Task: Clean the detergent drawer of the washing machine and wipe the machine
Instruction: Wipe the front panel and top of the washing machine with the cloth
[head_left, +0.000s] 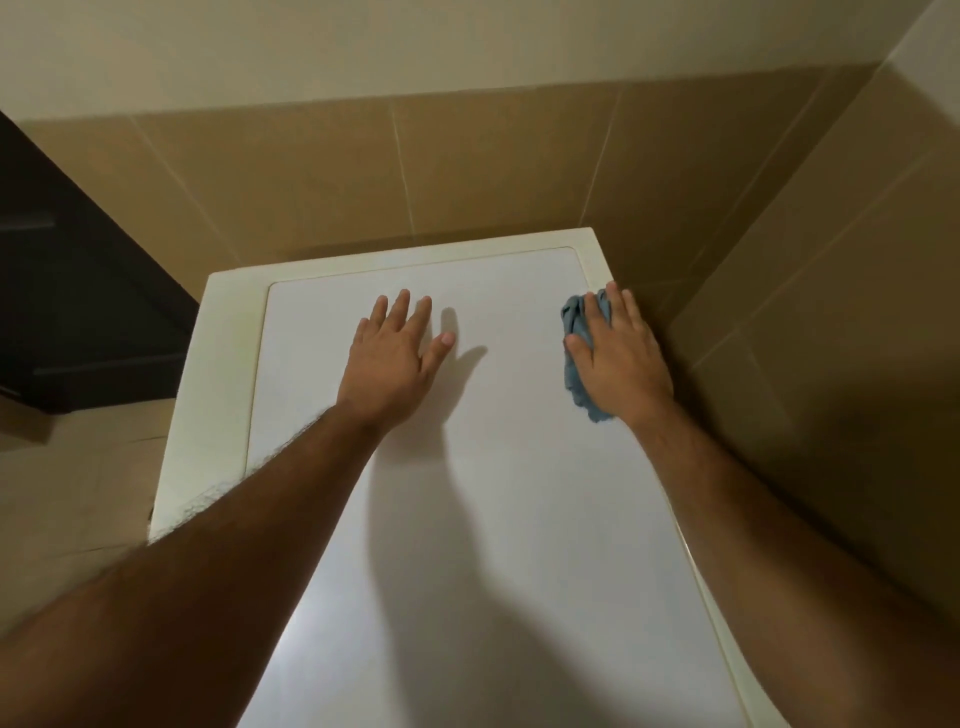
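Wipe stage rn, drawer not in view so can't tell if it's done. Left hand (396, 347) lies flat, fingers spread, on the washer top (498, 519). At 2 o'clock, right hand (619, 358) presses blue cloth (575, 332) against the edge w/ straight fingers. Front and sides prob left.

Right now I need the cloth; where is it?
The blue cloth lies under the right hand, at the far right edge of the washing machine top.

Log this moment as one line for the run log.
step: wiping machine top | right hand: pressing blue cloth flat near right rear corner | left hand: flat on top, empty | drawer: not visible
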